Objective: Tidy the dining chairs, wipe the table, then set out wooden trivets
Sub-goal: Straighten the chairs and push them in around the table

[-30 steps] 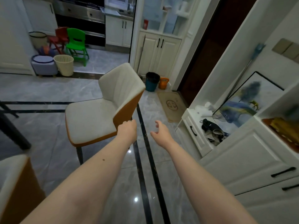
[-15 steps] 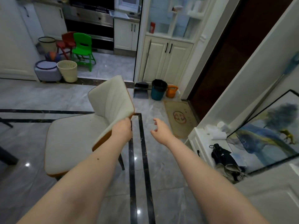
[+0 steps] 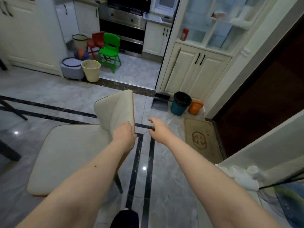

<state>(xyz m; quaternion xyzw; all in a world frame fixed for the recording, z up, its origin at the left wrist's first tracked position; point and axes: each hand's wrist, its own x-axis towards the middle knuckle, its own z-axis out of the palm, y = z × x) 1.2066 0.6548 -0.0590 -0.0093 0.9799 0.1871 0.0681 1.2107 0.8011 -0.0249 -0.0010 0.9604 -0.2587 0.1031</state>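
Head cam: left hand has its grip clamped on the backrest edge of the dining chair, which stands on the tiled floor. Right hand hangs free, fingers loosely apart, looks empty. One-handed dragging could twist the chair, maybe tipping it or scraping the floor.

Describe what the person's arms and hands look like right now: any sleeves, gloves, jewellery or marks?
Both forearms are bare all the way to the bottom frame edge; no sleeves show. The left hand and right hand carry no gloves, and I see no rings, watch or bracelets. The left forearm has one small dark mole. No bandages or tattoos are visible.
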